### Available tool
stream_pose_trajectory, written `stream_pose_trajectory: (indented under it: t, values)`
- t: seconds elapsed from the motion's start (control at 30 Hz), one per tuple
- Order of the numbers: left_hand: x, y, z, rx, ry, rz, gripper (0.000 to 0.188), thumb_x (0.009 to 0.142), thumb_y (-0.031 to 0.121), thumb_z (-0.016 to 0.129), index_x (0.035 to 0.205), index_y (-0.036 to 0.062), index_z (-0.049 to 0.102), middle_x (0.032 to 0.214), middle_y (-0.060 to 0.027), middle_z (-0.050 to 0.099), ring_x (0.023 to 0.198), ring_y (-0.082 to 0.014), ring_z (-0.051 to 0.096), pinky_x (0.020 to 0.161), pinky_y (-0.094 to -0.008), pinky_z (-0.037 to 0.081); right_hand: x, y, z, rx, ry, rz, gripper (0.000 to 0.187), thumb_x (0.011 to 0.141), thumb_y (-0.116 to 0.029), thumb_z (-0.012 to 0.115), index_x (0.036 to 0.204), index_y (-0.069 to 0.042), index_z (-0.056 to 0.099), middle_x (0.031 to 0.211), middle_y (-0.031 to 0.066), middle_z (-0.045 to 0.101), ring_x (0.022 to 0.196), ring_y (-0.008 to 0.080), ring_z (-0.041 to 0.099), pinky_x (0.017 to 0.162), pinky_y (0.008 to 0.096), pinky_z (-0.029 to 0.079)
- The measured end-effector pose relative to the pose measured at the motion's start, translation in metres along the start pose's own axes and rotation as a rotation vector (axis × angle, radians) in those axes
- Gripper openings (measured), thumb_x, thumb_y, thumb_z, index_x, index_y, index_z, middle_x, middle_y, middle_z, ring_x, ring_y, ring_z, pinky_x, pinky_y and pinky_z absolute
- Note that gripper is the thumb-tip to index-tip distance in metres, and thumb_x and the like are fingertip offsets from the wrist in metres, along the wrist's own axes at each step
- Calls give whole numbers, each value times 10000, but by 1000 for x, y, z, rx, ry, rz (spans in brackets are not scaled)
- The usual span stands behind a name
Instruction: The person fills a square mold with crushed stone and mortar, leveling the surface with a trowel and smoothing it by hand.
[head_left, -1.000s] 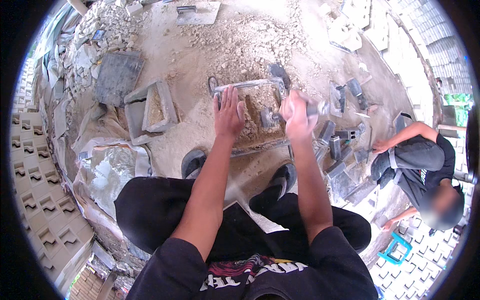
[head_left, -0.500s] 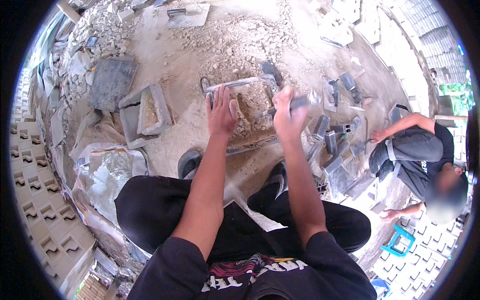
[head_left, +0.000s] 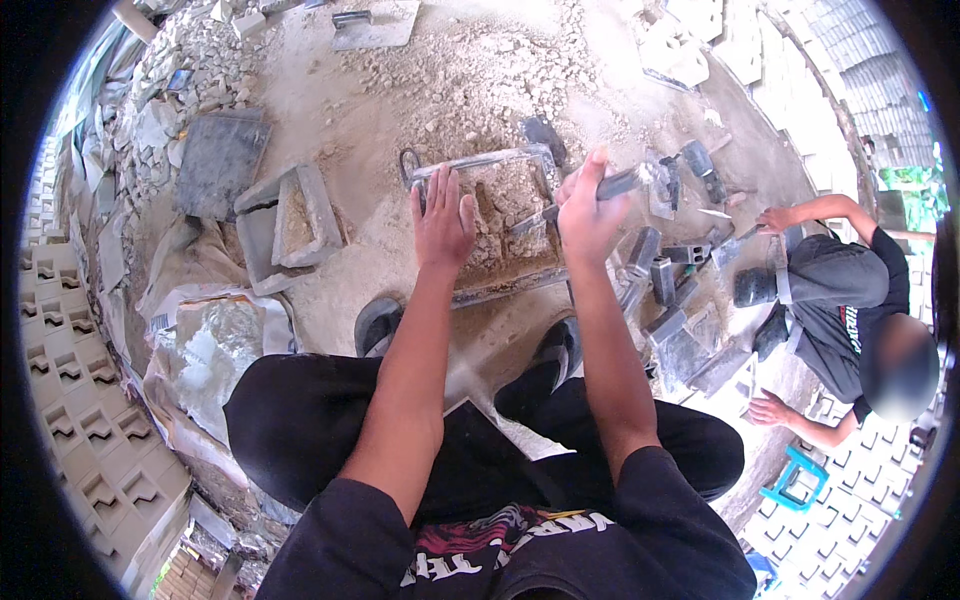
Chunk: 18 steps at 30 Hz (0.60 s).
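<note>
Rectangular frame (head_left: 488, 160) — left hand (head_left: 444, 228) at one end, right hand (head_left: 590, 212) gripping tool (head_left: 619, 184)

Lettering (head_left: 450, 568) marks the black shirt (head_left: 505, 545), co-worker's shirt (head_left: 850, 345) and paper sack (head_left: 283, 325).

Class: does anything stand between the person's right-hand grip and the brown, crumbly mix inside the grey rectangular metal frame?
Only the dark, elongated handheld tool, held in the right-hand grip; its thin end extends left over the brown, crumbly mix. Whether it touches is unclear. Nothing else visible stands between them.
</note>
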<state>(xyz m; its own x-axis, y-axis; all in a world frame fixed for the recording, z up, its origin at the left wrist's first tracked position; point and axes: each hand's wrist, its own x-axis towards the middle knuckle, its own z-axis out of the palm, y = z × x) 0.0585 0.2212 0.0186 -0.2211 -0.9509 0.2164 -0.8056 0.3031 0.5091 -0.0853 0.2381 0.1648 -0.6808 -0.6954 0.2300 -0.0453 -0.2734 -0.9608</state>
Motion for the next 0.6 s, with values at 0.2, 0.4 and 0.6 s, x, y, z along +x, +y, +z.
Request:
stream_pose_trajectory:
  t: [0.2,0.4,0.6]
  values:
    - [3,3,-2,-27,-11,-3,534,998,340,324,1441,45,365,1528,-120,332,1433,-257,271,1191,-470,99,0,9,0,73,14,5,411,993,-340,545,675,-101,443,522,-42,411,432,47,389,387,217,277]
    - [-4,2,1,-20,-34,-9,540,1000,349,317,1444,44,360,1541,-111,311,1436,-248,263,1193,-468,93,-9,-3,-7,171,77,87,389,987,-262,553,659,-87,438,529,-36,416,424,53,377,382,237,265]
    - [-8,-1,0,18,-43,-19,533,1005,359,313,1437,53,379,1543,-95,311,1439,-231,259,1191,-466,102,-2,-13,-17,195,116,104,335,954,-167,533,670,-121,362,534,-27,351,406,69,275,380,262,214]
